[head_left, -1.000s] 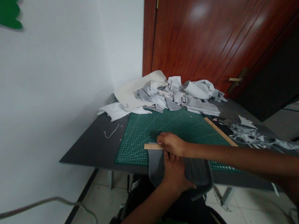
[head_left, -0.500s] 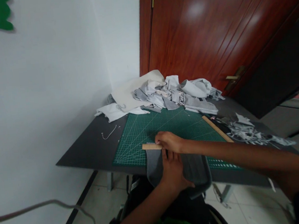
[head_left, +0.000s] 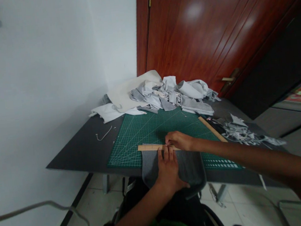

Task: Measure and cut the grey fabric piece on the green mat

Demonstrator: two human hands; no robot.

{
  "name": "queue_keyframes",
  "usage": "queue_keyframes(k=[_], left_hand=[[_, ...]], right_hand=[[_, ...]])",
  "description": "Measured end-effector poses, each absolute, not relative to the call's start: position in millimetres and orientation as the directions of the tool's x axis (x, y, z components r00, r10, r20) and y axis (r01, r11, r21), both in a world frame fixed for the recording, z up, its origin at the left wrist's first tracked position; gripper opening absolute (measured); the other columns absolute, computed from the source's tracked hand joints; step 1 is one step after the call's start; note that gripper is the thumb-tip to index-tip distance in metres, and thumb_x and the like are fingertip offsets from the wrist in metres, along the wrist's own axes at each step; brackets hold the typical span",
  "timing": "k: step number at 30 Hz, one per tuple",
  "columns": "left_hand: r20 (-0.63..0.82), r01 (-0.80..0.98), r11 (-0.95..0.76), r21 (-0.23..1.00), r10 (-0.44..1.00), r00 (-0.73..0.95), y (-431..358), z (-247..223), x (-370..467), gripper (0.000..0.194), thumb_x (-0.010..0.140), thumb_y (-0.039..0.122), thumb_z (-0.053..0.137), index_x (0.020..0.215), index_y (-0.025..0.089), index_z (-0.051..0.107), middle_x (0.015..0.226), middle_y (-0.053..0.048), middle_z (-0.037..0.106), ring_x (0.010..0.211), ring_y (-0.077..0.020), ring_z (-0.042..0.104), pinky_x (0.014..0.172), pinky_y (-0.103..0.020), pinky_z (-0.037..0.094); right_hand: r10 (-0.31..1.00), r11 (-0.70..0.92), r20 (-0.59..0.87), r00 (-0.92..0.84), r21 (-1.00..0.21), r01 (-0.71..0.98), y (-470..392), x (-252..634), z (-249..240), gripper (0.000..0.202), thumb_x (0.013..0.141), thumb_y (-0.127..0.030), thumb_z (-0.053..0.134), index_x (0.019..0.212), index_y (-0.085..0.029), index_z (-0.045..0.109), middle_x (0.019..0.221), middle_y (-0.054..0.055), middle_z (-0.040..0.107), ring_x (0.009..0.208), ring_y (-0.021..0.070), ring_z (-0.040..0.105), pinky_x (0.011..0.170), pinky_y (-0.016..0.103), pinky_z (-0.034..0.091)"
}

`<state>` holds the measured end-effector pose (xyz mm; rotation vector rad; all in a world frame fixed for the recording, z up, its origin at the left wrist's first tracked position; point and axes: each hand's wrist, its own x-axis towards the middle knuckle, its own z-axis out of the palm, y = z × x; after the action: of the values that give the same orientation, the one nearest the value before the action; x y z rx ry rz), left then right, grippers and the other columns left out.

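A grey cloth piece [head_left: 191, 167] with rounded lower corners lies over the near edge of a green cutting mat [head_left: 127, 150] and hangs past the table. Across its upper edge rests a wooden ruler [head_left: 148, 147]. My left hand [head_left: 169, 173] lies flat on the cloth, fingers stretched out and fingertips against the ruler, thumb spread to the right. Just above the ruler, my right hand [head_left: 178, 140] is closed in a pinch near the left fingertips. Whatever it pinches is too small to make out.
At the back of the table [head_left: 74, 152] is a heap of white and grey cloth scraps [head_left: 164, 94]. A second wooden strip [head_left: 212, 129] lies along the mat's right side, beside shredded scraps [head_left: 241, 132]. A wooden door [head_left: 185, 35] stands behind; a grey cable [head_left: 52, 204] hangs at lower left.
My right hand has slid to the right along the ruler, baring more of it. My left hand stays on the cloth. The view has shifted slightly.
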<state>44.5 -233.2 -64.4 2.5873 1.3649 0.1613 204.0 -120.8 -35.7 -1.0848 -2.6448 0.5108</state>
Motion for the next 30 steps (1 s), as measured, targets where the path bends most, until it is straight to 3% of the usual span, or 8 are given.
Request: queue_keyframes(k=[7,11,15,20,30], left_hand=[[0.017,0.798,-0.556,0.234,0.822,0.569,-230,-68,46,0.139,0.057,0.084,0.075,0.159,0.0,0.031,0.168,-0.026,0.016,0.158,-0.0429,0.007,0.129,-0.058,0.0],[0.037,0.792,-0.564,0.233,0.819,0.572,-230,-71,46,0.139,0.059,0.084,0.073,0.158,-0.003,0.03,0.167,-0.028,0.019,0.158,-0.0431,0.01,0.129,-0.057,-0.002],[0.045,0.789,-0.565,0.243,0.819,0.572,-229,-71,46,0.134,0.061,0.083,0.072,0.159,0.002,0.031,0.167,-0.025,0.022,0.158,-0.0436,0.009,0.128,-0.058,-0.002],[0.027,0.79,-0.567,0.234,0.815,0.578,-227,-73,47,0.139,0.058,0.084,0.073,0.158,-0.002,0.03,0.168,-0.027,0.016,0.158,-0.0429,0.007,0.128,-0.058,-0.003],[0.027,0.795,-0.564,0.226,0.819,0.574,-228,-71,46,0.136,0.061,0.084,0.071,0.159,-0.001,0.029,0.168,-0.026,0.016,0.158,-0.0424,0.008,0.129,-0.058,-0.001]], right_hand=[[0.784,0.605,0.133,-0.607,-0.386,0.697,-126,221,-29,0.021,0.093,-0.003,0.055,0.098,-0.014,0.072,0.096,0.01,0.073,0.09,0.0208,0.067,0.084,0.033,0.051],[0.839,0.534,0.122,-0.53,-0.37,0.76,-133,242,-28,0.02,0.094,-0.005,0.055,0.093,-0.015,0.072,0.092,0.009,0.071,0.087,0.0205,0.067,0.082,0.033,0.051],[0.872,0.481,0.091,-0.481,-0.345,0.806,-146,259,-30,0.02,0.093,-0.004,0.054,0.092,-0.016,0.071,0.092,0.009,0.069,0.086,0.0204,0.065,0.08,0.032,0.05],[0.868,0.481,0.057,-0.493,-0.343,0.807,-161,262,-31,0.017,0.096,-0.008,0.055,0.093,-0.017,0.069,0.091,0.007,0.068,0.085,0.0193,0.064,0.079,0.03,0.048],[0.873,0.485,0.13,-0.47,-0.328,0.811,-161,232,-43,0.018,0.097,-0.006,0.053,0.095,-0.017,0.068,0.093,0.007,0.066,0.088,0.0202,0.061,0.08,0.03,0.046]])
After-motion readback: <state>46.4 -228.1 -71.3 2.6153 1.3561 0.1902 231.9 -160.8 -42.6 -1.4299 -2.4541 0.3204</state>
